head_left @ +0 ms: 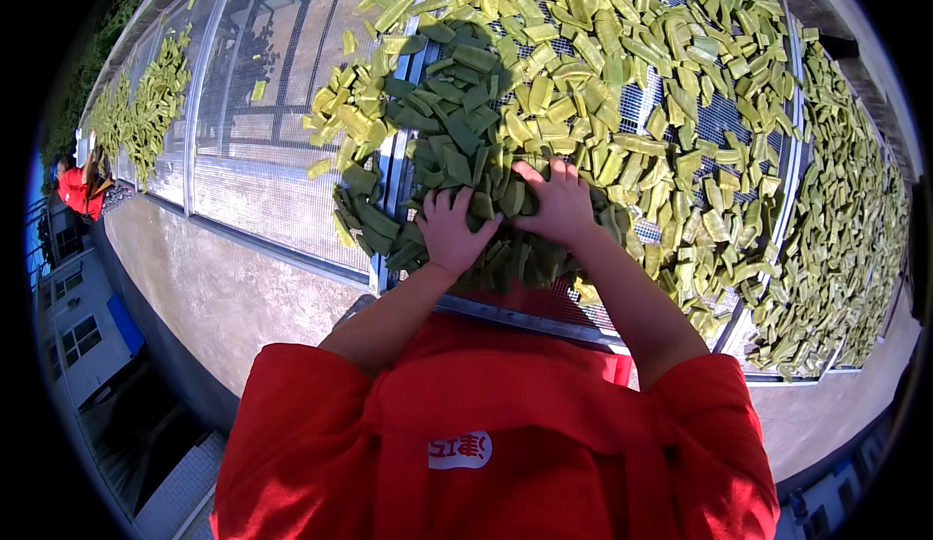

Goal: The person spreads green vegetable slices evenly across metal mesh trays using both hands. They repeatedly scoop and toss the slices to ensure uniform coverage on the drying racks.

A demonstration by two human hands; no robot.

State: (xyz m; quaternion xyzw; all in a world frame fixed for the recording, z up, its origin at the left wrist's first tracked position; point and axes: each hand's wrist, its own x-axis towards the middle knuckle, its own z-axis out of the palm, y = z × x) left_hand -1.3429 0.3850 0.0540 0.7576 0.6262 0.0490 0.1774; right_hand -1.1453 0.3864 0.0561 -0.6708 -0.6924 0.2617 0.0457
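My left hand rests on a heap of flat, cut green vegetable pieces, its fingers spread. Close beside it, my right hand lies on the same heap, also open with fingers apart. The two thumbs come near each other over the pieces. The heap lies in my shadow on a mesh drying rack with metal frame bars. Some pieces under my palms are hidden. Lighter, sunlit pieces spread over the mesh to the right and beyond my hands.
A metal bar runs between this rack and a mesh panel at the left with few pieces. Another rack thick with pieces stands at the right. At the far left, a person in red is beside more pieces.
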